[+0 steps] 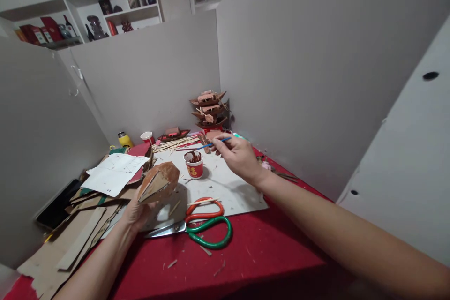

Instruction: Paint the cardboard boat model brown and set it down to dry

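Note:
My left hand (138,211) grips a small cardboard boat hull (161,182), brown on the outside with a paler flat end facing me. In my right hand (239,152) is a thin blue paintbrush (212,144), pinched between fingers and thumb. Its tip points down left, close to the rim of a red and white paper cup (194,166) smeared inside with dark brown paint. Below the cup lie scissors (207,225) with one orange and one green handle, their blades reaching under my left wrist.
Cardboard pieces and a white sheet (112,173) pile up at left beside a black tablet-like object (58,204). Behind the cup are wooden sticks (176,143), a finished-looking boat (173,134) and stacked model boats (210,110). Grey panels (158,70) enclose the red-covered table (260,248).

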### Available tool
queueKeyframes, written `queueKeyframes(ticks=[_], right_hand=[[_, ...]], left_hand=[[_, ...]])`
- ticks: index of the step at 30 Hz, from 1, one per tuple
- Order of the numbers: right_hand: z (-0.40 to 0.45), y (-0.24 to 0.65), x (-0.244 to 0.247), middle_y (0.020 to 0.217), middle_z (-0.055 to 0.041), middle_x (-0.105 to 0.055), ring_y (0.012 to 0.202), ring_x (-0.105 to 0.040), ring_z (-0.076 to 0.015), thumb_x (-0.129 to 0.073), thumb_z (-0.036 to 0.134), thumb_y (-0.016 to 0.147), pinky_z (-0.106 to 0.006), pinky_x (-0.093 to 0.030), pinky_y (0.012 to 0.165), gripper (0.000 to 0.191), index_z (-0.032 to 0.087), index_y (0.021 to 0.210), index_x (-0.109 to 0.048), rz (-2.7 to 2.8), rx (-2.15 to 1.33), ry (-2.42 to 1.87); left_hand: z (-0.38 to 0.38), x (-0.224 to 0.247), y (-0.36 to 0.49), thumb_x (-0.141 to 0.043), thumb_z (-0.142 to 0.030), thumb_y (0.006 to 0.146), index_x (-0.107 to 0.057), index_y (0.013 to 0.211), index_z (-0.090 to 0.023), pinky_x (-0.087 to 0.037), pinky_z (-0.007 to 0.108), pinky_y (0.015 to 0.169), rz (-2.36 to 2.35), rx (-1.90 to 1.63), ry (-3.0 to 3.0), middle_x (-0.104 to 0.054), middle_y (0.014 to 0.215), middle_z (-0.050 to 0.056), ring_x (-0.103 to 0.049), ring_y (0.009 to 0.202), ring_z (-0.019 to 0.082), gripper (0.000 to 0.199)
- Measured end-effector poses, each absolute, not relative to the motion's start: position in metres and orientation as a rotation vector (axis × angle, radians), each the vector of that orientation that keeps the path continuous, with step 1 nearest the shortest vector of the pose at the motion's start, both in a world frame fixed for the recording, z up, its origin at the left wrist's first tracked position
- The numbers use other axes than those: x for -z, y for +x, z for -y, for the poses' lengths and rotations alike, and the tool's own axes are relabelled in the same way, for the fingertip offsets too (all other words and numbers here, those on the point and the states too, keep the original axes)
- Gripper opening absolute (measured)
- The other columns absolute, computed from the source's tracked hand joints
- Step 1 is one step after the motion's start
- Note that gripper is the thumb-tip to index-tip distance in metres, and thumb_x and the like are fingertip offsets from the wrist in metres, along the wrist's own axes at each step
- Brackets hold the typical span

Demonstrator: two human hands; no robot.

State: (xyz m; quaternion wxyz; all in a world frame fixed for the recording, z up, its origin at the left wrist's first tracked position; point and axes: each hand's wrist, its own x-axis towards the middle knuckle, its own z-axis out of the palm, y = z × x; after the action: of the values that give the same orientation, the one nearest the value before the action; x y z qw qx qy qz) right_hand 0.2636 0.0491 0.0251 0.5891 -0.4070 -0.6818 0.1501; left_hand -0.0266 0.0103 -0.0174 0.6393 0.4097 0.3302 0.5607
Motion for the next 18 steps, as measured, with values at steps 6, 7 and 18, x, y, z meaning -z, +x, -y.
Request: queueKeyframes(ticks=[6, 7, 18], right_hand=[[-0.077, 0.244, -0.027, 0.072, -0.0064, -0.074, 0.069, -0.065, -0.0193, -0.058, 0.025, 0.089, -0.027, -0.042, 0.063, 0.019, 0.018, 0.074, -0.068, 1.877, -0.252, -1.168], [-0.081, 0.240, -0.027, 0.072, -0.0066, -0.074, 0.069, -0.065, -0.0192, -0.060, 0.025, 0.088, -0.027, -0.041, 0.063, 0.020, 0.018, 0.071, -0.068, 1.899, -0.257, -1.178], [-0.104, 0.236, -0.015, 0.066, -0.0042, -0.072, 0.054, -0.059, -0.0134, -0.051, 0.023, 0.092, -0.023, -0.042, 0.053, 0.029, 0.014, 0.069, -0.066, 1.900, -0.420, -1.210]], left_hand=[[-0.011, 0.019, -0.026, -0.082, -0.026, 0.072, -0.064, 0.124, -0.026, -0.061, 0.040, 0.085, -0.714, -1.372, 0.911, -0.073, 0.122, 0.008, -0.071, 0.104, 0.027, 0.055], [-0.011, 0.019, -0.027, -0.082, -0.025, 0.072, -0.064, 0.125, -0.026, -0.061, 0.040, 0.084, -0.720, -1.377, 0.905, -0.073, 0.122, 0.008, -0.070, 0.104, 0.027, 0.056], [-0.015, 0.024, -0.030, -0.084, -0.029, 0.069, -0.067, 0.118, -0.026, -0.059, 0.038, 0.086, -0.685, -1.354, 0.908, -0.075, 0.113, 0.006, -0.070, 0.102, 0.026, 0.051]])
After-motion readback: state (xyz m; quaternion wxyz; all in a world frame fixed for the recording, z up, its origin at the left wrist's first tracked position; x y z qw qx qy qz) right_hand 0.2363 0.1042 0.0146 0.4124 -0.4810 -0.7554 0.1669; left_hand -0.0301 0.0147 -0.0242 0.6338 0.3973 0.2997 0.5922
